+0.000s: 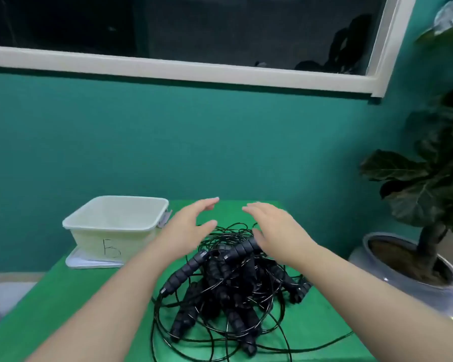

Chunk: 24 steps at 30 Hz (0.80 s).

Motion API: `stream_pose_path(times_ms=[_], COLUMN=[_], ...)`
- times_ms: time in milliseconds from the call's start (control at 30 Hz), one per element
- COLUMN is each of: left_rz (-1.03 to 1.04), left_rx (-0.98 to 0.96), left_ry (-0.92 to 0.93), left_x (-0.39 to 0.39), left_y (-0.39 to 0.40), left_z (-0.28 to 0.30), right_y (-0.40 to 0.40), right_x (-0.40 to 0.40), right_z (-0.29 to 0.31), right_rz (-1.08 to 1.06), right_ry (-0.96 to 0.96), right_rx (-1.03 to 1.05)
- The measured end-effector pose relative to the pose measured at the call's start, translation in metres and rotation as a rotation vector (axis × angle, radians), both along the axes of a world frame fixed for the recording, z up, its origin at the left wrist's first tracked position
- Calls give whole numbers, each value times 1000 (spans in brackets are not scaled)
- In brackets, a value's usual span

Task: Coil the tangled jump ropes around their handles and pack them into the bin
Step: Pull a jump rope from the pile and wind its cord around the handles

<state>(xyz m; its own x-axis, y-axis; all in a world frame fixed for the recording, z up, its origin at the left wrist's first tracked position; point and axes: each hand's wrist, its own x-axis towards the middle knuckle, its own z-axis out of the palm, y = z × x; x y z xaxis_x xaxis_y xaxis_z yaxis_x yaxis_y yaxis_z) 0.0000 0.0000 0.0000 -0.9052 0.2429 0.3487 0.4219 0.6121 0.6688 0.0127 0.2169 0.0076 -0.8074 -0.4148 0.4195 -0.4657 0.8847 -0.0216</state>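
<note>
A tangled heap of black jump ropes (228, 288) lies on the green bench (71, 304), handles and thin cords knotted together. Both hands reach over the far side of the heap with fingers spread and relaxed, holding nothing: the left hand (187, 226) toward the bin, the right hand (275, 228) just above a handle. The white bin (110, 228), marked with a letter B, stands on its lid (89, 262) at the bench's left rear corner. A potted plant (424, 205) stands to the right.

Both hands hovered spread over the jump ropes (228, 288), a tangled black pile mid-table. Left hand (188, 226) and right hand (275, 228) held nothing. White bin (115, 226) sat at the table's (71, 309) far-left corner, on its lid (89, 262).
</note>
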Motion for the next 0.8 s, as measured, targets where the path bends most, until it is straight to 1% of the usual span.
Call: stream_pose_path(times_ms=[33,133,233,333,367,433,500,600,667,733,800], left_rz=[10,34,45,68,70,66,58,42,92,186,238], left_rx=[9,7,21,-31,-44,-37,15,65,46,-4,-43], left_ry=[-39,-153,-204,-180,-164,-139,-142,-144,-168,-210,-265], left_x=[-5,-24,-40,-49,-50,-53,-56,-60,-59,-57,-57], left_y=[3,7,13,23,29,42,54,70,83,92,97], left_z=[-9,-45,-69,-82,-87,-95,-104,-121,-133,-142,-148], right_y=[-1,1,6,12,14,17,18,16,16,20,27], right_x=[-5,-25,-44,-57,-59,-63,-68,-71,-73,-73,-73], right_z=[-13,-47,-64,-76,-81,-91,-99,-108,-113,-119,-128], right_rz=[-58,-117,-171,-186,-183,-177,-201,-246,-265,-262,-258], right_ry=[-93,-248,-257,-236,-225,-176,-165,-266,-323,-364,-359], right_rx=[73,201,284,403,411,364,272,110,-48,-167,-174])
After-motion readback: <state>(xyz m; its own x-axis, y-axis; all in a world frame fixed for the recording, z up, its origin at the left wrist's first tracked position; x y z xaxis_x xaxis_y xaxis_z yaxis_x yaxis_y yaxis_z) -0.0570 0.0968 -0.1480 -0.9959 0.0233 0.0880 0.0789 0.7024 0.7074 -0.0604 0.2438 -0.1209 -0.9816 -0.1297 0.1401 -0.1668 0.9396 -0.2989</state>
